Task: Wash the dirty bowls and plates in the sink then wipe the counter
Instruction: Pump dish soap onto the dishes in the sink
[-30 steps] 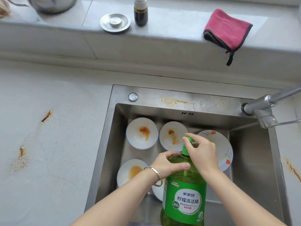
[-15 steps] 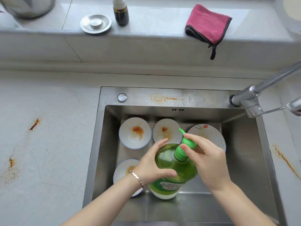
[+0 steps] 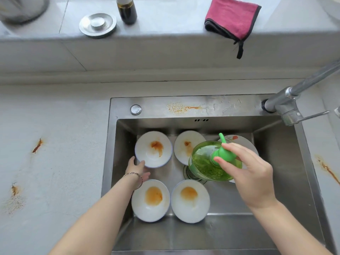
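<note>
Head cam: pink cloth [image 3: 232, 17], dark bottle [image 3: 127, 12] and steel drain lid [image 3: 97, 24] up on the ledge; faucet [image 3: 287, 100] pokes in from the right; table [image 3: 64, 144] has rusty smears; steel sink [image 3: 230, 105] holds white bowls [image 3: 190, 199] with orange gunk, plus a flowered plate [image 3: 245, 144] half hidden behind the tipped green detergent bottle [image 3: 204, 162]; right grip [image 3: 248, 172] wraps its pump neck; left grip [image 3: 137, 168] pinches the back-left bowl [image 3: 153, 149] at the rim.

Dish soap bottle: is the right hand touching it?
Touching. The head view shows the right hand gripping the dish soap bottle by its green pump neck, holding it tilted above the sink.
</note>
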Action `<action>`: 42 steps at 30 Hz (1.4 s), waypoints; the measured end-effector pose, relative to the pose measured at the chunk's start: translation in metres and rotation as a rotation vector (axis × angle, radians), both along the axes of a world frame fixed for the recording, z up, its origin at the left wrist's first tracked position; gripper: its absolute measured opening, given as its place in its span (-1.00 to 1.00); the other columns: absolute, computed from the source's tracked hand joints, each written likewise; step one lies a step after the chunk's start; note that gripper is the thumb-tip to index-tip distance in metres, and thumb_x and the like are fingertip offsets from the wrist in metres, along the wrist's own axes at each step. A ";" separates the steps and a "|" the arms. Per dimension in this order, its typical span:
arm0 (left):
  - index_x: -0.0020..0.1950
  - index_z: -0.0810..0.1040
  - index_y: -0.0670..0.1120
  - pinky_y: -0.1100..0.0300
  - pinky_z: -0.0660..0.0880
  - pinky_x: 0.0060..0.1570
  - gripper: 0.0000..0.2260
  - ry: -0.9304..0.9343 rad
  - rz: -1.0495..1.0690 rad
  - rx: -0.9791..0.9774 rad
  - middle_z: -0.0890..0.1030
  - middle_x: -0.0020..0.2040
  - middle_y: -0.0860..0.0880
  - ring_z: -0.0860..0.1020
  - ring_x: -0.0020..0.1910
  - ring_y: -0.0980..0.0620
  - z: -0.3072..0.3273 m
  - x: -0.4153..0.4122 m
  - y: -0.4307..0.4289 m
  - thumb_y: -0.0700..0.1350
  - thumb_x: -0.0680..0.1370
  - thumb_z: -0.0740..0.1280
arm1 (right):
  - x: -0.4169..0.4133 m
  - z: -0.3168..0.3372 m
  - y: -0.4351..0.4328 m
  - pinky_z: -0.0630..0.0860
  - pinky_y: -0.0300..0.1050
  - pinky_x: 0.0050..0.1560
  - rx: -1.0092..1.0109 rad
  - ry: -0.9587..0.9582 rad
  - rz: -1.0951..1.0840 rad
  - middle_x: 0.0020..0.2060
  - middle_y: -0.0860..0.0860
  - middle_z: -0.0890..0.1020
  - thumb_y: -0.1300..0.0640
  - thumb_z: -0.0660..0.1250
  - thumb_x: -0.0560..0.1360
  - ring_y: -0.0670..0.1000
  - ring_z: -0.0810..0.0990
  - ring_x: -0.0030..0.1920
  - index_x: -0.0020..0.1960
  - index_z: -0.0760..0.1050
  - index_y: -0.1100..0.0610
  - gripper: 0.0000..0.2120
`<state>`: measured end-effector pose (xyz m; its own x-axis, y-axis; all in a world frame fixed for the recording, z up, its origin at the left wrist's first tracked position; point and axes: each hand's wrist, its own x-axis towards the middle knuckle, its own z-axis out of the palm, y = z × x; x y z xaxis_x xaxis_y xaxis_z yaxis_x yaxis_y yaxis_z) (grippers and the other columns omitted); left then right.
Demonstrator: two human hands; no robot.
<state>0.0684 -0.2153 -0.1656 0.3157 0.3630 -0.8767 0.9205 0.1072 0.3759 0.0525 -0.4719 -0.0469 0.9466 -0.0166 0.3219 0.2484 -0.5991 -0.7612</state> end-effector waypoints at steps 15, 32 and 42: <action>0.32 0.37 -0.06 0.09 0.56 -0.17 -0.59 -0.139 0.101 0.184 0.48 0.23 -0.17 0.59 -0.20 -0.14 -0.021 -0.002 -0.010 -0.32 0.51 0.27 | -0.013 -0.010 -0.025 0.50 -0.34 0.08 0.014 0.079 -0.068 -0.11 0.02 0.62 0.01 0.39 0.35 -0.26 0.54 -0.02 0.01 0.55 0.13 -0.71; 0.30 0.35 -0.08 0.25 0.57 -0.45 -0.61 -0.221 -0.225 -0.001 0.61 -0.20 -0.22 0.58 -0.35 -0.09 -0.012 0.012 -0.087 -0.33 0.49 0.21 | -0.024 0.025 -0.068 0.45 -0.40 0.15 -0.009 0.029 -0.099 0.05 -0.43 0.52 -0.01 0.39 0.38 -0.33 0.53 0.01 0.01 0.53 0.13 -0.72; 0.37 0.30 -0.09 0.16 0.57 -0.36 -0.59 -0.106 -0.096 -0.121 0.53 -0.02 -0.27 0.57 -0.46 -0.07 -0.033 0.024 -0.108 -0.37 0.55 0.17 | -0.030 0.021 -0.081 0.42 -0.46 0.13 -0.067 0.026 -0.193 -0.04 -0.02 0.58 0.04 0.39 0.34 -0.38 0.50 0.02 0.00 0.54 0.16 -0.71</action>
<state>0.0921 -0.3232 -0.1989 0.4367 0.2202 -0.8723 0.8847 0.0708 0.4608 0.0222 -0.5527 -0.0260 0.9359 -0.1774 0.3042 0.1052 -0.6834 -0.7224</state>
